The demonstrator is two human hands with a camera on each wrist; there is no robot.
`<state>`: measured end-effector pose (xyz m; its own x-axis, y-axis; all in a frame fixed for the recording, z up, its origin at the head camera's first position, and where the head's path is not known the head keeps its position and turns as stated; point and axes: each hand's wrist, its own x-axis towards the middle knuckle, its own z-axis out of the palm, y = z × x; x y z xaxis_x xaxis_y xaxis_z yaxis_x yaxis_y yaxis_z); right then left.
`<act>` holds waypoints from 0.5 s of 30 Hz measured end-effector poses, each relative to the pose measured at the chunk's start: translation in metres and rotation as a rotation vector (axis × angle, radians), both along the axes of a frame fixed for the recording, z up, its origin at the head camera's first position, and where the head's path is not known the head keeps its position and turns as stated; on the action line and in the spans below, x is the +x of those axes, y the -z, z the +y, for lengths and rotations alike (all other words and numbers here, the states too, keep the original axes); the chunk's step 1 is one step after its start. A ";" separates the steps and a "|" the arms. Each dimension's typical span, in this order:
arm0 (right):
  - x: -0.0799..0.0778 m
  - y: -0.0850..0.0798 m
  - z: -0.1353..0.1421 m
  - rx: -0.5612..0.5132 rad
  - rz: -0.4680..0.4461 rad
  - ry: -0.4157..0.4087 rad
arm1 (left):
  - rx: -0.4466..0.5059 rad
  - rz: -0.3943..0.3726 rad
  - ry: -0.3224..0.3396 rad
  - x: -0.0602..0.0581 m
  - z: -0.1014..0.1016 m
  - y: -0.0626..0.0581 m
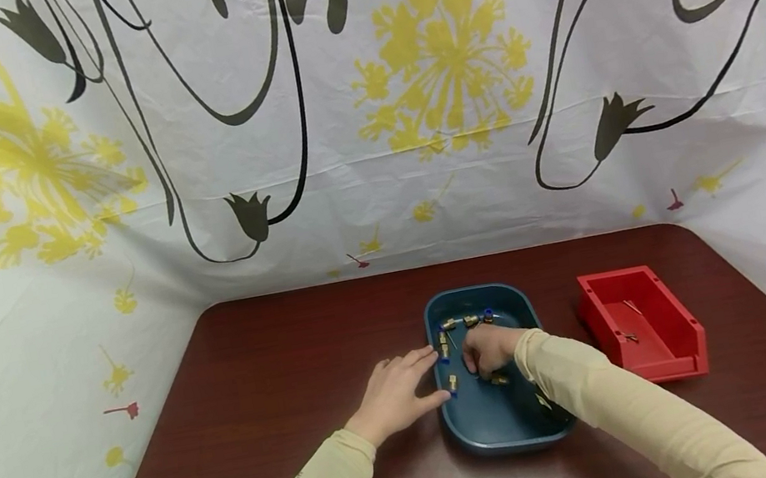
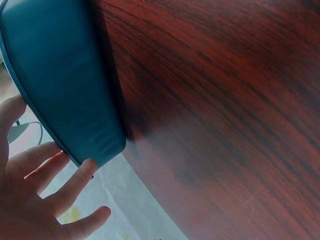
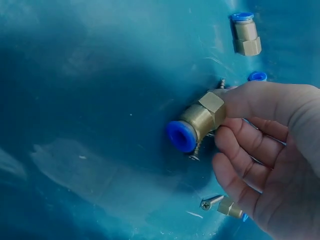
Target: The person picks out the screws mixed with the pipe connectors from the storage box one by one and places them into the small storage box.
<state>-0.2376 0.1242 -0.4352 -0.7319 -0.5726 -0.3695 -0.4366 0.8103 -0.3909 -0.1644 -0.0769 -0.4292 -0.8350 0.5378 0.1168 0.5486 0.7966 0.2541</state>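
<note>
In the head view my right hand (image 1: 490,348) reaches down into a dark blue tray (image 1: 494,427). In the right wrist view its thumb and fingertips pinch the hex end of a brass push-in fitting (image 3: 202,117) with a blue collar. A screw (image 3: 196,152) lies partly hidden behind that fitting. Another fitting (image 3: 246,39) rests apart from the hand, and a second screw (image 3: 206,204) lies below. My left hand (image 1: 396,396) is at the tray's left side, fingers extended and spread, fingertips right at the rim.
More brass fittings (image 1: 444,345) lie along the tray's left and far sides. A red bin (image 1: 671,370) stands to the right of the tray, with small metal pieces (image 1: 630,337) inside. The brown table (image 1: 299,371) meets a patterned cloth (image 1: 338,153) at its back.
</note>
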 end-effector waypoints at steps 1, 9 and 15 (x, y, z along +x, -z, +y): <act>0.000 0.001 0.000 0.002 0.004 0.000 | 0.000 -0.002 0.000 0.000 0.000 0.000; -0.001 0.004 -0.001 -0.015 -0.014 0.020 | 0.003 -0.007 0.001 0.001 0.000 -0.001; -0.002 0.004 0.000 -0.034 -0.025 0.016 | 0.002 0.001 0.004 0.000 0.000 0.000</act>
<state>-0.2392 0.1242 -0.4396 -0.7319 -0.5734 -0.3682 -0.4136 0.8032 -0.4286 -0.1640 -0.0767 -0.4290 -0.8328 0.5408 0.1186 0.5519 0.7938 0.2555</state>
